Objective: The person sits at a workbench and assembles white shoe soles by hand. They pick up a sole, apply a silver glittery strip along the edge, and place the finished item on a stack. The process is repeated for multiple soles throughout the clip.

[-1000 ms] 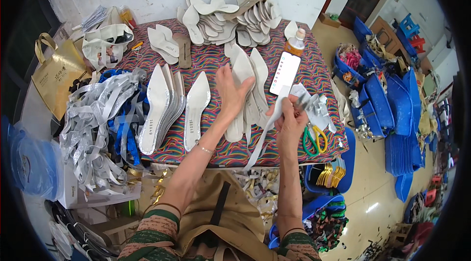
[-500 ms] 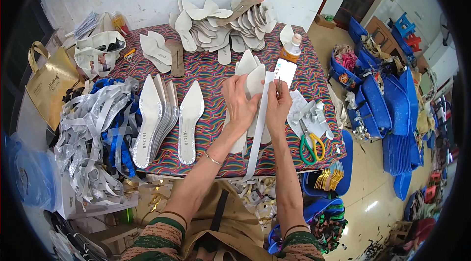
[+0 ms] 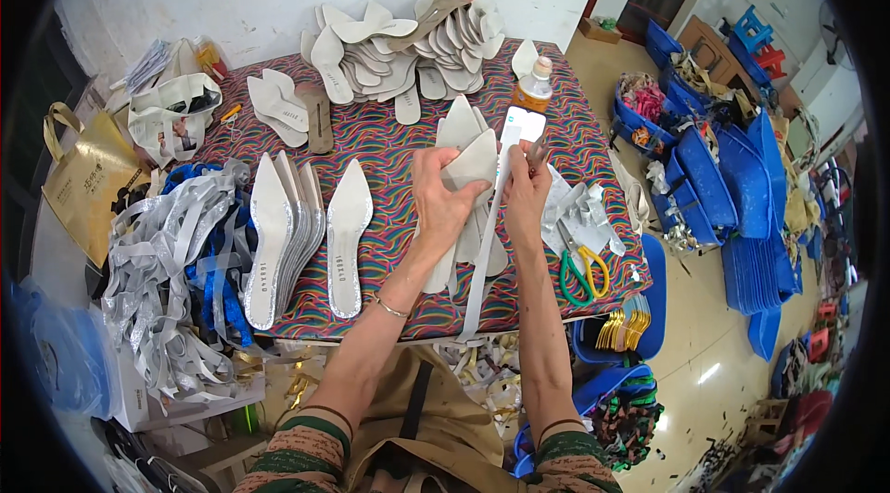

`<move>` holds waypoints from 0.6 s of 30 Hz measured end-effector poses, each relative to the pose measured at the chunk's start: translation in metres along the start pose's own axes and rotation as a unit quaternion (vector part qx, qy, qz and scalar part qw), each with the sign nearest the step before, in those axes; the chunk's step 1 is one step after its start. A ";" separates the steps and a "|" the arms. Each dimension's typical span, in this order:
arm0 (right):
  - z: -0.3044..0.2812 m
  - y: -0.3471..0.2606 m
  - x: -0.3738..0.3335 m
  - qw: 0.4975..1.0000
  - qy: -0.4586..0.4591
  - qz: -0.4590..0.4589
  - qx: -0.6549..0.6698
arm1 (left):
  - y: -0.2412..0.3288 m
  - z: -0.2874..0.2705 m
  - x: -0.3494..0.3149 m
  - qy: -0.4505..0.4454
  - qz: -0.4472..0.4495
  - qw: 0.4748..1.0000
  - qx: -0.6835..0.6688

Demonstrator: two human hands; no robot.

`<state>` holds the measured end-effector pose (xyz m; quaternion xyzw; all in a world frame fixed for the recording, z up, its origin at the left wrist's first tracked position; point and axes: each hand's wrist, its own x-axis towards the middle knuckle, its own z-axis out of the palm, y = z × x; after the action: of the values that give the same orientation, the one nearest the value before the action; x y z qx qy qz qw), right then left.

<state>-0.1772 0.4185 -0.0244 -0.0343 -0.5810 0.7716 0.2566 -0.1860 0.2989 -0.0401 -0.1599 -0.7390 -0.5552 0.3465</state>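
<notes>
My left hand (image 3: 439, 201) is closed round a pale pointed shoe insole (image 3: 476, 162), thumb on top, above several more insoles (image 3: 458, 128) on the patterned cloth. My right hand (image 3: 527, 201) pinches the upper part of a long silver-white strip (image 3: 480, 280), which runs along the insole's right side and hangs to the table's front edge. A small metal object (image 3: 537, 152) shows at my right fingertips; its kind is hard to make out. Left of my hands lie a single insole with a glittery silver rim (image 3: 348, 233) and a fanned row of similar insoles (image 3: 271, 238).
A large insole pile (image 3: 389, 66) lies at the back. Behind my right hand are a phone (image 3: 525, 125) and a bottle (image 3: 534, 85). Scissors (image 3: 584, 272) and backing scraps (image 3: 579, 210) lie to the right. Silver strips (image 3: 167, 280) heap at the left; blue bins (image 3: 742, 182) stand on the floor.
My left hand has tilted the insole, its tip now leaning right. My right hand, with the strip, has turned slightly, baring the metal object more. The whole view has shifted a little.
</notes>
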 end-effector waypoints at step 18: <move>0.002 0.004 -0.009 0.978 -0.019 -0.058 -0.198 | -0.010 -0.002 -0.001 -0.032 -0.030 0.998 -0.040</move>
<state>-0.1718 0.4120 -0.0294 -0.0358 -0.7284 0.6252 0.2780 -0.1905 0.2941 -0.0476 -0.1695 -0.7313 -0.5890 0.2992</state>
